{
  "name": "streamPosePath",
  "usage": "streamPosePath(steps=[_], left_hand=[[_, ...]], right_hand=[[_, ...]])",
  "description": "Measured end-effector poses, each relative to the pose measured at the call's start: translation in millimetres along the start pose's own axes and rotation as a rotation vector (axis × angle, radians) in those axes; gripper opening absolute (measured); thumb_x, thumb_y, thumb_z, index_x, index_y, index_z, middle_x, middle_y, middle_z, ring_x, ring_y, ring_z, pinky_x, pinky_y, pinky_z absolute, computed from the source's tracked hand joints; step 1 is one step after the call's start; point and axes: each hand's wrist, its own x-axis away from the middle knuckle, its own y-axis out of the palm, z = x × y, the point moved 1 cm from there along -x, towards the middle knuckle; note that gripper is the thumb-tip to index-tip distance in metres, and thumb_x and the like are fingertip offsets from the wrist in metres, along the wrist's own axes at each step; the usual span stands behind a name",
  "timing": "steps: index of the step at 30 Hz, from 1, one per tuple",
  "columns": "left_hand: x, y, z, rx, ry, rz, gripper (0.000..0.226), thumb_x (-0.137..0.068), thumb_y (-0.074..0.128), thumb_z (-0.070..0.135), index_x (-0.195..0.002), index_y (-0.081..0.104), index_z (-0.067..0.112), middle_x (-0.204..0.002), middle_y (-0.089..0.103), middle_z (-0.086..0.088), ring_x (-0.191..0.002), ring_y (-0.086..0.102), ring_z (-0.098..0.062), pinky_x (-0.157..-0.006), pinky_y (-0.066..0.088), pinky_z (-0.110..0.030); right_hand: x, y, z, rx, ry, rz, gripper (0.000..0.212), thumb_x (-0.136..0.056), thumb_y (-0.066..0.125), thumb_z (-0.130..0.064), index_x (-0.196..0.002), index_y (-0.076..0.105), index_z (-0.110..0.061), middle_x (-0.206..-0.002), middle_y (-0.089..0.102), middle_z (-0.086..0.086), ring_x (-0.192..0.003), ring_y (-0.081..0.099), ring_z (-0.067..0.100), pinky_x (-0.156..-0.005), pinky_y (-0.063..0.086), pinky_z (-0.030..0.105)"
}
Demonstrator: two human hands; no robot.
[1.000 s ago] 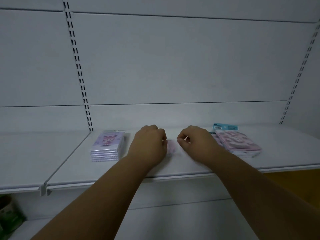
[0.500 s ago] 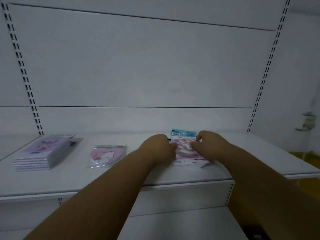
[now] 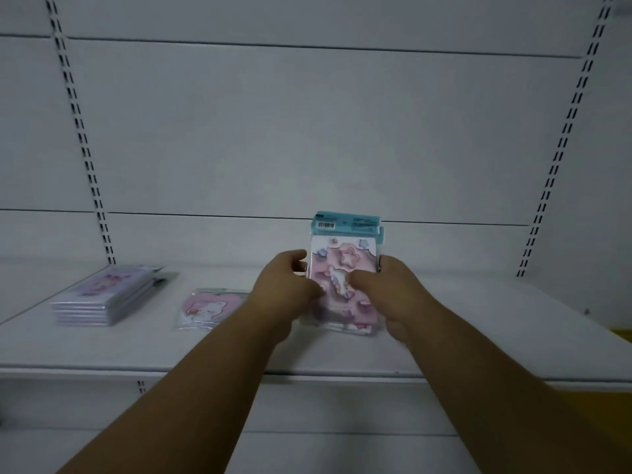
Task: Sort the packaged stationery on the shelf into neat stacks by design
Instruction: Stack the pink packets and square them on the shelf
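Observation:
A bundle of pink star-and-unicorn packs (image 3: 343,265) with teal header cards stands tilted up on the white shelf (image 3: 478,336). My left hand (image 3: 289,290) grips its left side and my right hand (image 3: 386,289) grips its right side, thumb across the front. A single pink heart bear pack (image 3: 208,307) lies flat to the left. Further left sits a neat stack of lilac packs (image 3: 102,299).
The white back panel (image 3: 307,131) with slotted uprights (image 3: 82,142) rises behind the shelf. A lower shelf (image 3: 325,449) shows beneath my forearms. A yellow surface (image 3: 624,336) peeks in at the far right edge.
Both hands left the heart bear pack, moved right to the star-and-unicorn packs, and raised them from flat to tilted upright. The view shifted right, then closer.

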Motion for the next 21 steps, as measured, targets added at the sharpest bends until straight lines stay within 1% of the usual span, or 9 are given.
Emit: streamPosePath(steps=[2,4,6,10,12,15,18,20,21], left_hand=[[2,-5,0,0.051,0.048,-0.002,0.055,-0.078,0.068,-0.007,-0.123,0.058,0.023,-0.103,0.068,0.006,-0.088,0.067,-0.013,-0.059,0.061,-0.027],[6,-8,-3,0.075,0.101,-0.017,0.044,-0.081,0.065,-0.006,-0.11,0.062,0.026,-0.087,0.07,0.015,-0.074,0.069,-0.001,-0.048,0.053,-0.014],[10,-6,-10,0.126,0.107,-0.077,0.038,-0.084,0.062,-0.003,-0.104,0.06,0.03,-0.078,0.071,0.018,-0.069,0.068,0.005,-0.046,0.05,-0.012],[10,-2,-18,0.299,0.052,-0.259,0.042,-0.077,0.066,0.008,-0.109,0.052,0.032,-0.095,0.074,0.007,-0.083,0.073,-0.015,-0.062,0.06,-0.03],[7,-3,-20,0.329,0.039,-0.299,0.047,-0.074,0.065,0.001,-0.111,0.052,0.028,-0.096,0.075,0.003,-0.084,0.073,-0.017,-0.064,0.06,-0.032],[3,-10,-23,0.167,0.093,-0.321,0.046,-0.076,0.066,0.01,-0.115,0.048,0.026,-0.105,0.071,0.001,-0.088,0.072,-0.014,-0.071,0.06,-0.031],[7,-20,-23,-0.087,0.22,-0.333,0.056,-0.073,0.067,0.024,-0.123,0.043,0.026,-0.118,0.062,0.006,-0.102,0.062,-0.009,-0.087,0.053,-0.029],[10,-24,-21,-0.184,0.279,-0.317,0.056,-0.077,0.071,0.03,-0.126,0.043,0.025,-0.12,0.06,0.008,-0.105,0.059,-0.007,-0.085,0.048,-0.024],[11,-25,-21,-0.214,0.287,-0.302,0.056,-0.079,0.071,0.03,-0.127,0.044,0.024,-0.121,0.06,0.007,-0.106,0.058,-0.009,-0.086,0.047,-0.025]], right_hand=[[2,9,-4,-0.039,-0.073,-0.014,0.038,-0.077,0.067,-0.014,-0.114,0.06,-0.019,-0.101,0.073,0.005,-0.083,0.074,0.023,-0.072,0.061,0.044],[5,16,-4,-0.113,-0.101,-0.025,0.04,-0.08,0.069,-0.016,-0.117,0.055,-0.023,-0.107,0.071,0.002,-0.087,0.073,0.021,-0.073,0.061,0.045],[8,23,3,-0.164,-0.088,-0.016,0.042,-0.082,0.071,-0.018,-0.118,0.052,-0.028,-0.111,0.069,-0.001,-0.092,0.071,0.021,-0.071,0.061,0.044],[17,34,14,-0.154,-0.088,0.003,0.039,-0.079,0.075,-0.027,-0.107,0.049,-0.036,-0.107,0.066,-0.012,-0.092,0.067,0.011,-0.057,0.058,0.026],[18,33,14,-0.126,-0.078,0.01,0.033,-0.086,0.068,-0.024,-0.111,0.048,-0.034,-0.112,0.066,-0.006,-0.093,0.069,0.014,-0.064,0.06,0.03],[17,22,15,0.003,-0.093,-0.07,0.037,-0.092,0.061,-0.022,-0.126,0.046,-0.027,-0.121,0.065,0.0,-0.102,0.068,0.02,-0.084,0.058,0.042],[19,7,19,0.081,-0.111,-0.19,0.034,-0.093,0.059,-0.014,-0.124,0.049,-0.027,-0.12,0.067,-0.005,-0.104,0.068,0.012,-0.082,0.057,0.029],[18,0,20,0.143,-0.104,-0.209,0.029,-0.092,0.059,-0.015,-0.116,0.053,-0.031,-0.116,0.069,-0.009,-0.103,0.068,0.007,-0.08,0.057,0.024],[15,-1,21,0.184,-0.112,-0.196,0.027,-0.092,0.06,-0.019,-0.116,0.054,-0.029,-0.117,0.069,-0.007,-0.103,0.068,0.008,-0.083,0.057,0.027]])
